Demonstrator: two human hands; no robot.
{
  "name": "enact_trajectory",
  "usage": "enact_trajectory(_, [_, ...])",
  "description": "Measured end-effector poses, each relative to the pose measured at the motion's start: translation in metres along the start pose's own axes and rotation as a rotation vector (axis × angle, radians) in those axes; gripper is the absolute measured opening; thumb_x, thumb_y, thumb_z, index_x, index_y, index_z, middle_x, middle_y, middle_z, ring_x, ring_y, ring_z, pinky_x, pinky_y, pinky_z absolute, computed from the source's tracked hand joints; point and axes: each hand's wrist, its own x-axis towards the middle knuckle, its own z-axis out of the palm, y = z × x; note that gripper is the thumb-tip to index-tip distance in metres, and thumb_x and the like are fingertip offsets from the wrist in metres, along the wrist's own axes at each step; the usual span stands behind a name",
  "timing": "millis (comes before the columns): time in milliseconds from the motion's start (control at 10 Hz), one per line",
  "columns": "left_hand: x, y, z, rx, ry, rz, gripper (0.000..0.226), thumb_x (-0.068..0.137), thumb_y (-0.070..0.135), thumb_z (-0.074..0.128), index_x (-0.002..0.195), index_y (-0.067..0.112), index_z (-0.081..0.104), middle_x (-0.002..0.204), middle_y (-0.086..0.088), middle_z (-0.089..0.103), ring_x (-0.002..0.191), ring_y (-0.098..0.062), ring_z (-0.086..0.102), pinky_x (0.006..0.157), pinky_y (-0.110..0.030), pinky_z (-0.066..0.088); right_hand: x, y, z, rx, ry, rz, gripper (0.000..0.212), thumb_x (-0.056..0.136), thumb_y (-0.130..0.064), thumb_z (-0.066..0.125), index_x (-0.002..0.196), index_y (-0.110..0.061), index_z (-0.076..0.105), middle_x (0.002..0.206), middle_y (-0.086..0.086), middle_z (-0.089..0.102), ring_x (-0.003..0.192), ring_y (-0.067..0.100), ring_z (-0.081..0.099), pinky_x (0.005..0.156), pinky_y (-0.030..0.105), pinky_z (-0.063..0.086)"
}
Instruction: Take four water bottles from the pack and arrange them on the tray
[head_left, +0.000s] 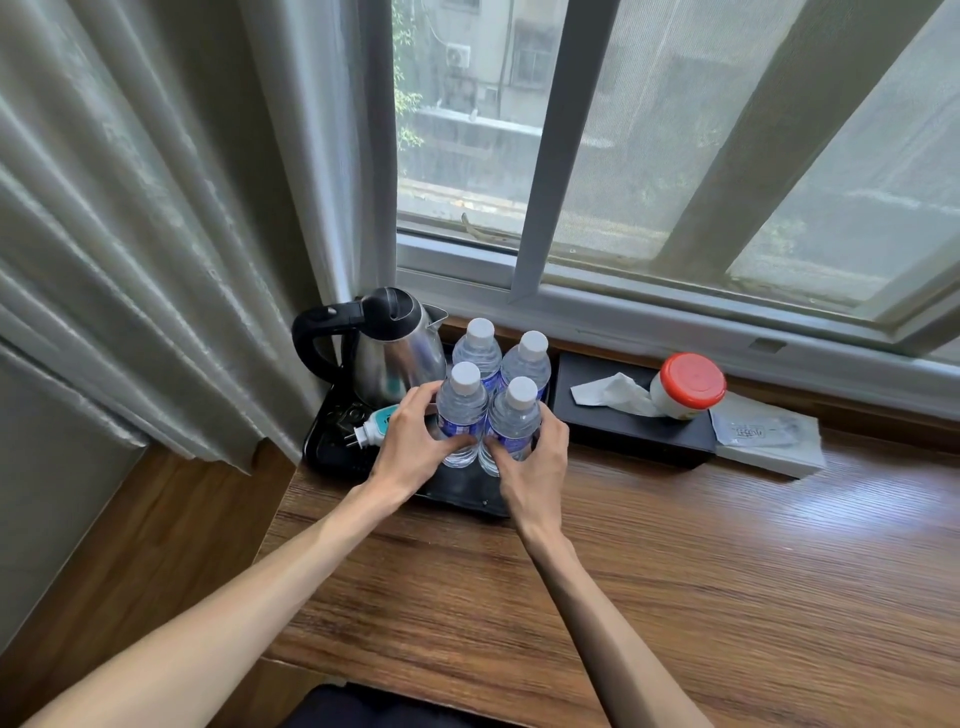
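1. On the black tray (457, 491) at the window end of the wooden bench (675, 571), four water bottles (480, 358) stand in a tight two-by-two cluster, touching one another.
2. Every bottle is upright, long axis vertical, white cap pointing up toward the camera; the blue labels wrap the lower bodies.
3. The front-left bottle (460, 415) is held by the left hand (415, 441); its fingers (457, 442) curl around the label, thumb on the far left side.
4. The front-right bottle (514, 426) is held by the right hand (535, 457), fingers wrapped over the lower body from the right.
5. The two rear bottles stand free of the hands, just behind the front pair, the rear-right bottle (527, 366) nearest the window frame.
6. A steel kettle (389, 358) with a black handle sits on the same tray, just left of the rear bottles; a plug (371, 426) lies on the tray in front of it.
7. Right of the tray a black tissue box (623, 421) carries a red-lidded tub (685, 387), with a tissue sticking out beside it.
8. A grey curtain (156, 208) hangs at the left.
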Motion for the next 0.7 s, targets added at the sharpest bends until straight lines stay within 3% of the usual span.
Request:
enact_trajectory(200, [-0.002, 0.002, 0.002, 0.011, 0.021, 0.011, 0.071, 0.064, 0.029, 0.091, 0.125, 0.022, 0.057, 0.121, 0.006, 0.059, 0.110, -0.009, 0.057, 0.097, -0.042, 0.054, 0.000, 0.000, -0.001, 0.000, -0.023, -0.004, 0.070, 0.074, -0.018, 0.084, 0.135, -0.016, 0.051, 0.126, 0.003, 0.051, 0.107, -0.024, 0.039, 0.103, 0.017, 0.036])
enact_trajectory(400, [-0.003, 0.007, -0.001, -0.005, -0.017, 0.002, 0.073, 0.063, 0.029, 0.091, 0.127, 0.025, 0.055, 0.126, 0.006, 0.058, 0.115, -0.010, 0.056, 0.098, -0.044, 0.053, -0.003, -0.003, -0.003, 0.006, -0.047, 0.020, 0.076, 0.071, -0.024, 0.086, 0.136, -0.020, 0.048, 0.127, -0.005, 0.050, 0.122, 0.009, 0.048, 0.108, 0.036, 0.043])
enact_trajectory(500, [-0.008, 0.016, -0.007, -0.004, -0.070, -0.006, 0.088, 0.060, 0.040, 0.092, 0.135, 0.025, 0.049, 0.133, 0.007, 0.057, 0.119, -0.009, 0.054, 0.104, -0.036, 0.047, -0.008, -0.007, -0.001, 0.005, -0.070, 0.082, 0.089, 0.065, -0.039, 0.085, 0.141, -0.025, 0.041, 0.135, -0.005, 0.051, 0.126, 0.012, 0.051, 0.108, 0.042, 0.045])
enact_trajectory(600, [-0.011, 0.017, -0.013, -0.007, -0.135, 0.012, 0.101, 0.062, 0.041, 0.091, 0.146, 0.022, 0.037, 0.139, 0.012, 0.047, 0.129, -0.006, 0.045, 0.109, -0.030, 0.038, -0.014, -0.008, -0.006, 0.012, -0.075, 0.092, 0.100, 0.063, -0.043, 0.085, 0.146, -0.028, 0.031, 0.145, -0.001, 0.047, 0.133, 0.013, 0.047, 0.111, 0.044, 0.042])
enact_trajectory(700, [-0.013, 0.022, -0.024, 0.033, -0.144, 0.033, 0.100, 0.069, 0.026, 0.087, 0.151, 0.014, 0.031, 0.151, 0.000, 0.043, 0.137, -0.013, 0.044, 0.115, -0.034, 0.035, -0.021, -0.020, -0.019, 0.000, -0.040, 0.075, 0.103, 0.068, -0.034, 0.087, 0.151, -0.021, 0.027, 0.152, 0.002, 0.039, 0.138, 0.012, 0.039, 0.116, 0.038, 0.035])
